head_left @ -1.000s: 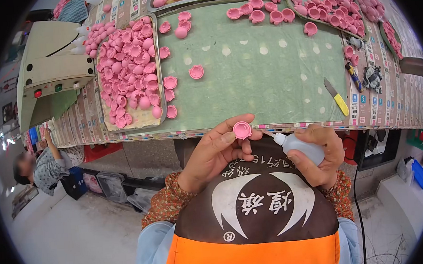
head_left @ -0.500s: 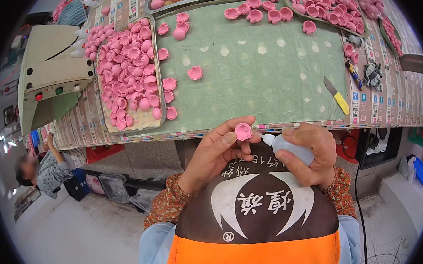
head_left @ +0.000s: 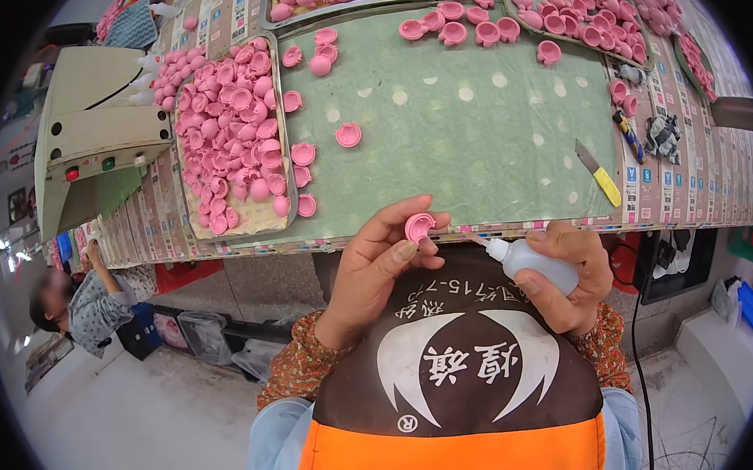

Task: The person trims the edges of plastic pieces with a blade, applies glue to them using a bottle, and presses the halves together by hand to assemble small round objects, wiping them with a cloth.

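Note:
My left hand (head_left: 376,256) pinches a small pink hollow plastic piece (head_left: 419,226) between thumb and fingers, just in front of the table edge. Its cupped inside is turned partly up and toward the right. In my right hand (head_left: 570,267) is a translucent squeeze bottle (head_left: 538,263), lying on its side with its thin nozzle pointing left. The nozzle tip is apart from the pink piece, a short gap to its right. Both hands are above my dark apron (head_left: 452,376).
A metal tray (head_left: 283,112) heaped with pink pieces stands left on the green mat (head_left: 440,146); loose pieces lie nearby. Another loaded tray (head_left: 649,50) is at the back right. A yellow-handled knife (head_left: 604,182) lies right. A beige machine (head_left: 103,134) and a seated person (head_left: 94,296) are left.
The bottle has moved right, away from the pink piece, and its nozzle now shows. My left hand has shifted slightly left and up, tilting the piece.

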`<state>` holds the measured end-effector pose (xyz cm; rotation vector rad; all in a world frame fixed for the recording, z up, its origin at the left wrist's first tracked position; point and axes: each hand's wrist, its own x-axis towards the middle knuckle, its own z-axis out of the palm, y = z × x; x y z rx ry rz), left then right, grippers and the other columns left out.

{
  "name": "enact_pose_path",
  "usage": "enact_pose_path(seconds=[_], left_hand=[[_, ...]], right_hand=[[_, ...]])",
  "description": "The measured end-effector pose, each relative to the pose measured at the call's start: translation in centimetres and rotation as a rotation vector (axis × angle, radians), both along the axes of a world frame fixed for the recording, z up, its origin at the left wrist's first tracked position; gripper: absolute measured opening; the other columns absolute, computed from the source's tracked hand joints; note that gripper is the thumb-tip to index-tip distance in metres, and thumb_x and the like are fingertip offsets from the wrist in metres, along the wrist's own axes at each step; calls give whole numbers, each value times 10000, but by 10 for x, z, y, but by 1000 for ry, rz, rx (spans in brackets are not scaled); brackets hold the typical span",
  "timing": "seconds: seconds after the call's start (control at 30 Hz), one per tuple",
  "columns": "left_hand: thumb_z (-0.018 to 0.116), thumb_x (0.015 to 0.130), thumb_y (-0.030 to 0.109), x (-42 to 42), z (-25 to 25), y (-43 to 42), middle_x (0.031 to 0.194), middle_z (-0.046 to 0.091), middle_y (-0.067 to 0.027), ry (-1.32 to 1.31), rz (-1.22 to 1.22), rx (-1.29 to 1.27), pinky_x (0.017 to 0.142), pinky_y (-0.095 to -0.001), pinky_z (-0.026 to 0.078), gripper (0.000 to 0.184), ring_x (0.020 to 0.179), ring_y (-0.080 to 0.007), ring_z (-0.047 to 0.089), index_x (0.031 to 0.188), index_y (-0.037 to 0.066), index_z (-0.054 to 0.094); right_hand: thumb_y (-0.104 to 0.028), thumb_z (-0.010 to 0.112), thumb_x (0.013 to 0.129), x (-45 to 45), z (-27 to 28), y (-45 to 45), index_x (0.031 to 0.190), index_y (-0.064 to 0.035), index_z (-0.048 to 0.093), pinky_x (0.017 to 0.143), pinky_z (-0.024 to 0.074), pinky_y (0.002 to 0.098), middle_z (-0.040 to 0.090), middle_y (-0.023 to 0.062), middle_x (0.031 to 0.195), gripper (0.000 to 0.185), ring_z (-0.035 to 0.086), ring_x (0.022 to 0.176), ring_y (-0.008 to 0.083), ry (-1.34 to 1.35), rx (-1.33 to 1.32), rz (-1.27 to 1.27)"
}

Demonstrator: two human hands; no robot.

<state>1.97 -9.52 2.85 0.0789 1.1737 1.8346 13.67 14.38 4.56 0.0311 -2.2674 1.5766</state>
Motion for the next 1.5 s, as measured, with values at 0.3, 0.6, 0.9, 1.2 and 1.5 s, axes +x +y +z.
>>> enact_pose_path(seconds=[0.3, 0.6, 0.9, 1.2, 1.5], left_hand=[[542, 1034, 170, 1, -5, 0, 1439, 502, -232, -237, 62, 170, 938, -382, 584, 550, 1085, -197, 625, 1531, 54, 335], [543, 1038, 189, 2, -3, 2, 1426, 518, -221, -254, 64, 175, 932, -365, 587, 553, 1082, -197, 632, 1532, 58, 330], [532, 1041, 138, 5, 1, 3, 1431, 523, -181, -203, 28, 124, 934, -321, 564, 463, 1046, -124, 621, 1483, 78, 410], [531, 1036, 111, 8, -2, 5, 1435, 518, -176, -193, 50, 137, 941, -320, 562, 437, 1058, -121, 622, 1457, 75, 418], [568, 1027, 176, 9, -2, 6, 1422, 514, -212, -211, 69, 119, 918, -355, 587, 489, 1074, -184, 645, 1475, 84, 394]], right_hand=[[-89, 820, 767, -2, 1, -2, 1054, -2, 584, 576, 508, 332, 684, 166, 806, 382, 663, 635, 234, -14, -75, 24], [-88, 843, 726, -8, 5, -11, 1012, -13, 624, 600, 532, 341, 705, 146, 860, 368, 691, 676, 254, 38, 44, 30], [-78, 842, 716, -16, 7, -18, 1002, -7, 636, 561, 514, 340, 715, 139, 864, 360, 666, 616, 260, 122, 115, 92], [-80, 835, 694, -14, 5, -20, 984, -11, 628, 556, 481, 357, 698, 145, 853, 363, 637, 615, 257, 120, 137, 102], [-96, 846, 702, -15, 10, -15, 995, -18, 630, 558, 477, 354, 700, 135, 864, 372, 637, 625, 248, 133, 205, 82]])
